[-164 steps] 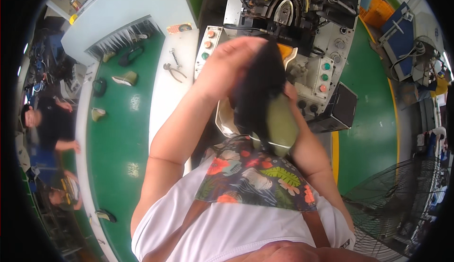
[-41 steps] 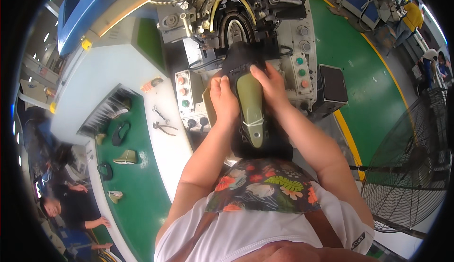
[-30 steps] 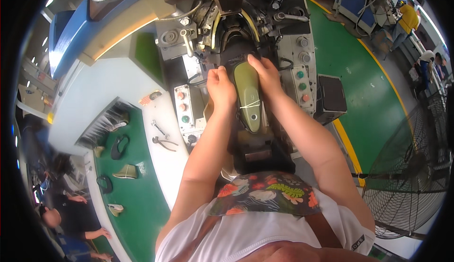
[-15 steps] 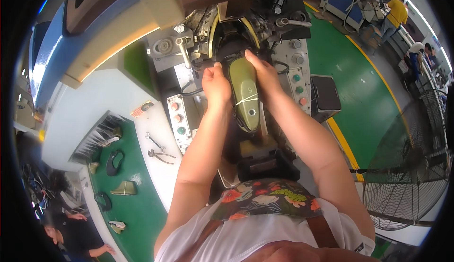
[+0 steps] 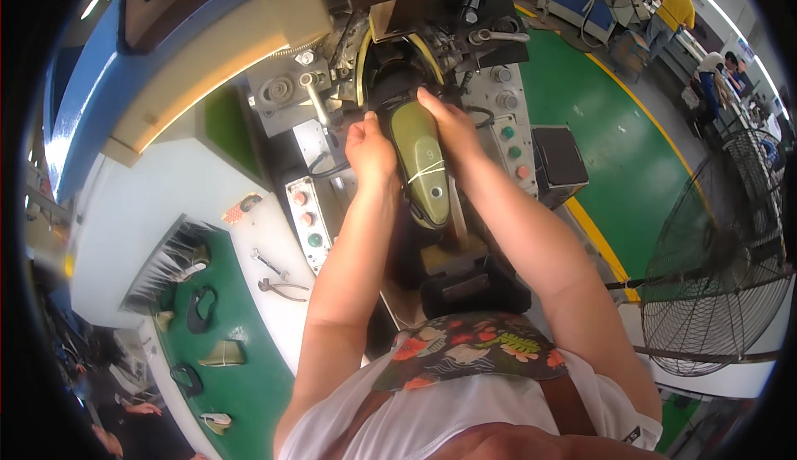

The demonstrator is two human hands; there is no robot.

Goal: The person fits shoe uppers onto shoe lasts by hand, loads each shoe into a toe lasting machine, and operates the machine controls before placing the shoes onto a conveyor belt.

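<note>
Between my hands lies a green shoe last (image 5: 415, 140), sole side up, with a pale string tied across it and a hole near its heel end. A dark shoe upper (image 5: 425, 221) wraps its sides, and its toe end is at the curved, yellow-edged jaws (image 5: 363, 70) of a machine. My left hand (image 5: 370, 151) is closed beside the toe's left side, thumb and fingers pinched on the upper's edge. My right hand (image 5: 452, 134) wraps the right side, thumb along the last's edge. The fingers under each side are partly hidden.
Button panels flank the machine, left (image 5: 305, 219) and right (image 5: 508, 136). A wrench (image 5: 270, 264) and pincers (image 5: 282, 288) lie on the white ledge. Left, a green belt carries lasts (image 5: 224, 354) and black uppers (image 5: 199, 310). A large fan (image 5: 706, 302) stands right; other people work farther off.
The whole view has shifted slightly, the machine and both hands appearing a little farther left. Both hands keep their hold on the last and upper, with no clear movement against the machine.
</note>
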